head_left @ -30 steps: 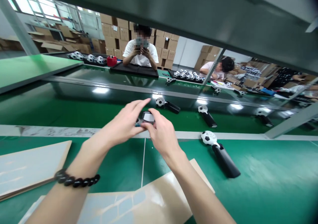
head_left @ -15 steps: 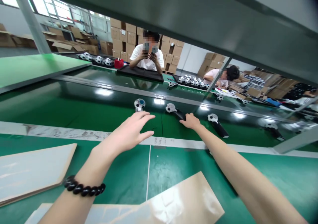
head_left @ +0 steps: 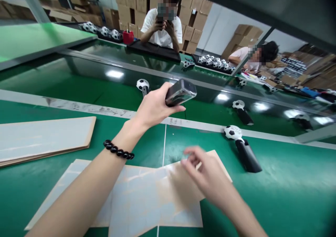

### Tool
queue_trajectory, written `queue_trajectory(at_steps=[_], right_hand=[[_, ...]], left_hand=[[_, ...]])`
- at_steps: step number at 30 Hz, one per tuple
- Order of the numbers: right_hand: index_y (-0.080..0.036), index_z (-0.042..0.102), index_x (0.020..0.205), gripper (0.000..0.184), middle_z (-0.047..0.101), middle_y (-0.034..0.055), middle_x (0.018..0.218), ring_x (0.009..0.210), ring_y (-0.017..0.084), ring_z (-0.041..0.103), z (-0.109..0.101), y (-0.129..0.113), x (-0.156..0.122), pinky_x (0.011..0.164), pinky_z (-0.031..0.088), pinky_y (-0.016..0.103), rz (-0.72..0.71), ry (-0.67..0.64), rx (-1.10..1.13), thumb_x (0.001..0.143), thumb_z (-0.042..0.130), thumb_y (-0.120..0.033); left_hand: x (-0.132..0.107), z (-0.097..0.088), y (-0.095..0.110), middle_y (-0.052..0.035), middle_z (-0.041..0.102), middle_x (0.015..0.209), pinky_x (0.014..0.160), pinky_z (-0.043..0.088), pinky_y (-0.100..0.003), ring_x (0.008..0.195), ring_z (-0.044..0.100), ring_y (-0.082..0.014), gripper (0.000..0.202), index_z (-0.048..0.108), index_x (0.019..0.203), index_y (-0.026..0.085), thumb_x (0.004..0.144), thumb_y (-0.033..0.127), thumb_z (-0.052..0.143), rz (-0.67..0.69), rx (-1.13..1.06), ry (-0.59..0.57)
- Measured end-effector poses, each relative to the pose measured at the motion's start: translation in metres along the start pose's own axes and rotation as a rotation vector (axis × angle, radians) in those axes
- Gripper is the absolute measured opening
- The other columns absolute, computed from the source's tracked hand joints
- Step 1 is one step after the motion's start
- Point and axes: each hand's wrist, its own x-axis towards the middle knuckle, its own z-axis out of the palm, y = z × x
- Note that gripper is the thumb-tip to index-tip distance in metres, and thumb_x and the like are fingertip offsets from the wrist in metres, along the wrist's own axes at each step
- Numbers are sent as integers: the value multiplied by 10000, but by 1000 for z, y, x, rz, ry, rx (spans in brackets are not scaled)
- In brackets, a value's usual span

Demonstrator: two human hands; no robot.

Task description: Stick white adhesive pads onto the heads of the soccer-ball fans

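Observation:
My left hand (head_left: 154, 105), with a black bead bracelet at the wrist, grips a black device handle (head_left: 181, 91) over the belt's near edge. The handle's blunt end points right; its other end is hidden by the hand. Just behind the hand a football-patterned head (head_left: 143, 84) with a grey neck shows; I cannot tell if it belongs to the held handle. My right hand (head_left: 204, 170), slightly blurred, hovers over pale sheets (head_left: 181, 210) with its fingers loosely curled and thumb apart, holding nothing visible. To its right a football-headed device (head_left: 245, 154) lies on the green table.
Beyond the table runs a dark green belt (head_left: 115, 97) carrying more football-headed devices (head_left: 243, 112). A stack of sheets (head_left: 44, 139) lies left. Across the belt sit people (head_left: 162, 28), a red box (head_left: 128, 37) and trays of football heads (head_left: 216, 62). A metal beam crosses the upper right.
My left hand has closed on a black handle. My right hand has left the device on the belt and drawn back over the sheets. The view has tipped downward.

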Motion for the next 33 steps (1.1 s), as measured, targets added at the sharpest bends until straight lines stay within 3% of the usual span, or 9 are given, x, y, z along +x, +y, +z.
queue_trajectory(at_steps=[2,6,11,18,21,23,25,28,33], right_hand=[[-216,661,888,151,691,23,752,668,202,673,24,12,-30,591,510,303,0,-24,-67,952,539,-280],[-214,646,990,151,696,85,1015,824,267,714,63,21,-68,671,560,348,-10,14,-176,858,629,-144],[-228,560,840,226,653,50,916,789,237,687,81,23,-79,681,562,308,-25,67,-237,820,627,-14],[-218,585,854,246,662,70,920,834,285,670,86,24,-79,712,529,380,26,71,-203,811,546,21],[-237,537,808,189,654,38,847,788,256,656,77,25,-78,696,507,351,66,37,-76,816,552,-49],[-247,493,804,119,658,22,807,708,218,640,67,27,-76,645,504,317,85,3,48,915,528,-224],[-253,450,792,340,671,28,830,667,191,623,52,28,-70,588,497,284,81,-32,164,999,412,-520],[-250,463,796,606,652,30,874,715,177,602,22,17,-56,601,482,267,81,-85,311,912,324,-828],[-222,582,784,576,542,-45,712,589,99,498,-31,-41,-32,569,422,219,174,-93,519,806,617,-797]], left_hand=[[2,3,-2,25,692,801,603,539,-264,700,707,-189,523,558,1025,198,707,445,891,54,-178,117],[5,13,-6,18,670,811,652,601,-355,709,712,-201,572,530,1001,210,712,601,832,138,-340,238],[5,18,-4,23,675,803,628,617,-343,696,723,-198,548,538,1002,208,714,553,852,154,-394,203],[-1,21,3,18,676,789,576,593,-266,643,697,-165,472,572,1010,189,732,425,872,150,-415,110],[-3,21,3,15,680,789,579,590,-265,646,690,-165,457,569,1019,189,741,394,868,160,-429,82],[-5,20,5,20,673,772,561,568,-236,631,672,-149,434,568,1023,187,758,376,855,199,-423,75],[-7,17,7,13,682,805,581,559,-209,656,674,-136,429,563,1055,182,778,353,842,266,-385,82],[-10,12,13,-32,723,945,695,578,-208,790,716,-147,372,558,1097,183,824,278,793,436,-294,71],[-8,-1,21,-55,750,971,725,589,-239,822,733,-156,221,566,1072,196,874,167,661,608,-225,59]])
